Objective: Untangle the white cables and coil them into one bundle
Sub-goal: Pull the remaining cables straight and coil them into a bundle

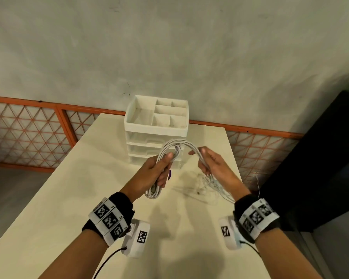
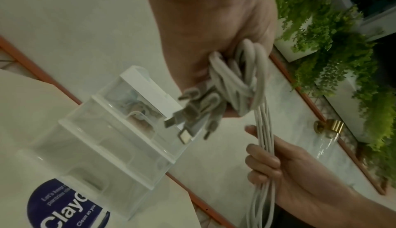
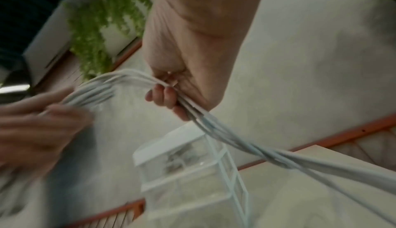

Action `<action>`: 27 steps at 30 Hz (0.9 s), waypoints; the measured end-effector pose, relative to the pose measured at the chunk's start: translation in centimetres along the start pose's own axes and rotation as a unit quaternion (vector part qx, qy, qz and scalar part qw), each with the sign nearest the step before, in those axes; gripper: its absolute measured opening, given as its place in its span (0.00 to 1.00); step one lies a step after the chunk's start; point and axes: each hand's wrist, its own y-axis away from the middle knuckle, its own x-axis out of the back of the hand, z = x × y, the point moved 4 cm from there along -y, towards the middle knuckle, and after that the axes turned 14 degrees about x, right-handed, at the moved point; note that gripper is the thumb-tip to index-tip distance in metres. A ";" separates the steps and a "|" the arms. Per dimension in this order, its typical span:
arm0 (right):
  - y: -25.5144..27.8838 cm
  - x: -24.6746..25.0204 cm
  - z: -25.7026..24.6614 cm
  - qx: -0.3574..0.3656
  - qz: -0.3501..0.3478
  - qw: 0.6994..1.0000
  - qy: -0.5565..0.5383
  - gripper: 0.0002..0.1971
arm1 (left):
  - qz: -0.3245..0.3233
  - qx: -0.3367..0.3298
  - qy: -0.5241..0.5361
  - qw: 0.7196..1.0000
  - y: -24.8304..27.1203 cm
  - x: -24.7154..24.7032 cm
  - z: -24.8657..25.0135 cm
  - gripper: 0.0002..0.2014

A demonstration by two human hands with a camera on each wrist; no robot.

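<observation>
- White cables (image 1: 174, 144) arch above the table (image 1: 73, 194), between both hands.
- Left hand (image 1: 155, 170), 9 o'clock side: fingers curled round the coiled loops.
- Right hand (image 1: 214, 166), 3 o'clock: fingers closed round the loose strands.
- Drawer organizer (image 1: 156, 125) at 12 o'clock.

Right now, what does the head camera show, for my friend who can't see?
Two hands hold white cables above a table: the left hand grips a coil, the right hand the loose strands. A drawer box stands behind.
</observation>
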 end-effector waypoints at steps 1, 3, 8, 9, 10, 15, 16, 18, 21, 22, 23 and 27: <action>0.3 -0.8 0.1 0.007 0.019 1.000 -0.002 0.18 | 0.000 -0.013 0.007 1.000 -0.1 -0.2 0.1 0.21; 0.7 -2.7 0.1 0.002 0.064 0.998 -0.008 0.17 | 0.004 -0.031 0.021 0.999 -0.5 -0.8 0.1 0.19; 0.9 -5.5 -0.7 -0.008 0.100 0.995 -0.020 0.18 | 0.036 -0.067 0.021 0.997 -1.5 -1.6 0.2 0.17; 0.9 -5.6 -1.0 -0.004 0.104 0.995 -0.009 0.18 | 0.038 -0.066 0.023 0.997 -1.6 -1.7 0.1 0.16; 0.8 -5.6 -1.2 0.004 0.110 0.994 0.004 0.19 | 0.044 -0.064 0.025 0.997 -1.7 -1.6 0.1 0.16; 0.5 -5.4 -1.2 0.027 0.080 0.993 0.086 0.23 | 0.076 -0.023 0.027 0.996 -2.1 -1.3 -0.6 0.19; 0.5 -5.3 -0.9 0.025 0.062 0.992 0.105 0.21 | 0.086 -0.012 0.029 0.996 -2.2 -1.2 -0.8 0.19; 0.5 -5.3 -0.5 0.007 0.008 0.991 0.135 0.16 | 0.106 0.007 0.036 0.994 -2.3 -1.0 -1.1 0.20; 0.5 -5.4 -0.2 -0.023 -0.074 0.983 0.164 0.17 | 0.123 0.023 0.048 0.991 -2.6 -0.9 -1.7 0.23; 0.5 -5.4 -0.2 -0.033 -0.095 0.981 0.165 0.17 | 0.125 0.025 0.047 0.991 -2.7 -0.9 -1.8 0.23; 0.6 -5.3 -0.2 -0.044 -0.113 0.979 0.165 0.17 | 0.126 0.024 0.044 0.991 -2.8 -1.0 -1.8 0.24; 0.7 -5.7 -0.1 -0.081 -0.156 0.978 0.108 0.21 | 0.144 0.004 0.038 0.989 -3.1 -1.3 -1.7 0.25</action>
